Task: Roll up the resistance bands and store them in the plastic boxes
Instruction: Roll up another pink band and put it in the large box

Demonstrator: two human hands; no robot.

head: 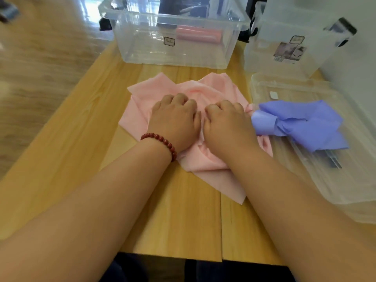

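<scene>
A crumpled pink resistance band (213, 86) lies spread on the wooden table (81, 123). My left hand (175, 119) and my right hand (225, 121) sit side by side on its middle, knuckles up, fingers curled into the pink material. A loose purple resistance band (301, 121) lies to the right, partly on a flat clear lid (317, 180). Behind the pink band stands a clear plastic box (142, 43) holding one rolled pink band (198, 34).
A second, frosted plastic box (270, 58) stands at the back right beside a white wall or cabinet. The table's near edge runs just under my forearms. A red bead bracelet (160, 140) is on my left wrist. Bare table lies to the left.
</scene>
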